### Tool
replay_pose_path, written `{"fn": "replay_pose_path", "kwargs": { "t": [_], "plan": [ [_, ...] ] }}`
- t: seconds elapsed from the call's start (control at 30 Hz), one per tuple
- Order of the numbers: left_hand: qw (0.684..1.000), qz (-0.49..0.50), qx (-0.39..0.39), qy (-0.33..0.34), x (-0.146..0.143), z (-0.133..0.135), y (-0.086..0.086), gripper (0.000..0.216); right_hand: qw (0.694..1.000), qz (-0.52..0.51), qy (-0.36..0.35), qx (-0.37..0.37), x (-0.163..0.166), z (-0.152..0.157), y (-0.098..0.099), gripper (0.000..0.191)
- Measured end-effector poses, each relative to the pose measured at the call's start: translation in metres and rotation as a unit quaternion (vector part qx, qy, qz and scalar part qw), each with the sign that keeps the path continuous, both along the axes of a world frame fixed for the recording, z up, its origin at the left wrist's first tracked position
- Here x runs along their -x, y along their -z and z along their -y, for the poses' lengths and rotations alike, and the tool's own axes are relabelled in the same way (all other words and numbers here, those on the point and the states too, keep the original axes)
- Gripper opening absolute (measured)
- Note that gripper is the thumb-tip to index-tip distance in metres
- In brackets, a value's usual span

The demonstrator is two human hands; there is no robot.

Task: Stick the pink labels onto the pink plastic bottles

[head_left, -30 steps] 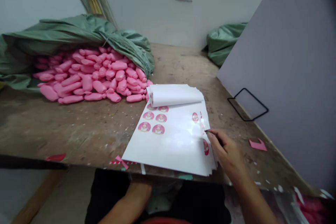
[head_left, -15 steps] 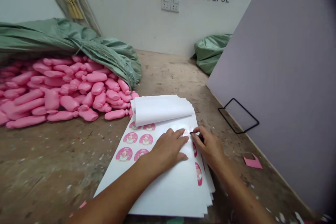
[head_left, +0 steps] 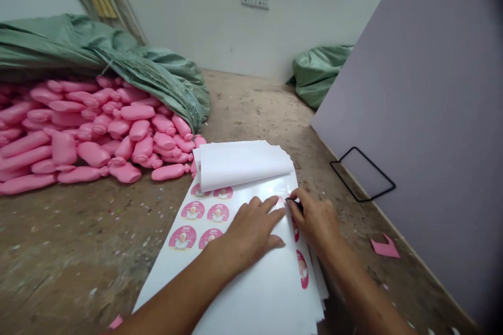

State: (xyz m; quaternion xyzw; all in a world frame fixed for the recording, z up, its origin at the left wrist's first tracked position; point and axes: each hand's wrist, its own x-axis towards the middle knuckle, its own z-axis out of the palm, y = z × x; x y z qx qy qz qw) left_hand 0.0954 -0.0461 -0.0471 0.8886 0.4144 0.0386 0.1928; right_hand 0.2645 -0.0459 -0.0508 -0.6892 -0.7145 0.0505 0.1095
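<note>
A stack of white sticker sheets [head_left: 251,303] lies in front of me, its far end curled back into a white flap [head_left: 243,165]. Round pink stickers [head_left: 183,238] with a printed figure show along the left side, and more pink ones show at the right. My left hand [head_left: 251,227] rests on the paper with fingers spread. Close to its fingertips, my right hand [head_left: 316,217] is closed around a small black tool [head_left: 295,203], whose thin tip touches or nearly touches the sheet. Most of that tool is hidden by the fingers, so its kind cannot be told.
To the left, many pink bottle-shaped pieces [head_left: 92,154] spill from a green sack [head_left: 157,70]. A second green sack [head_left: 320,76] sits by the wall. A grey-lilac panel [head_left: 424,115] stands at the right, near a black wire frame [head_left: 367,200] and a pink scrap [head_left: 385,247].
The camera view has tilted slightly down and come a little closer. Both hands keep nearly the same place on the sheet, with the black tool still in my right hand.
</note>
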Motion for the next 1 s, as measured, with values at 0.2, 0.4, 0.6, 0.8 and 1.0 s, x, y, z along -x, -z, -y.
{"fn": "replay_pose_path", "kwargs": {
  "t": [0.2, 0.4, 0.6, 0.8, 1.0],
  "plan": [
    [1.000, 0.015, 0.014, 0.000, 0.0008, 0.0010, -0.0007, 0.055, 1.000, -0.002, -0.002, -0.006, -0.0005, -0.0005, 0.0019, 0.020],
    [0.999, 0.030, 0.022, -0.004, 0.0015, -0.0002, -0.0012, 0.058, 1.000, -0.021, 0.006, -0.010, -0.0029, 0.0025, 0.0051, 0.022],
    [0.999, 0.028, 0.023, -0.003, 0.0020, -0.0010, 0.0002, 0.062, 1.000, 0.002, -0.008, -0.011, -0.0008, -0.0005, 0.0035, 0.021],
    [0.999, 0.036, 0.024, -0.004, 0.0024, -0.0006, 0.0008, 0.064, 1.000, 0.012, -0.011, -0.012, -0.0012, -0.0032, 0.0022, 0.020],
    [0.999, 0.037, 0.024, -0.004, 0.0026, -0.0009, -0.0003, 0.065, 1.000, 0.000, -0.008, -0.005, -0.0015, -0.0043, 0.0037, 0.022]
  ]
}}
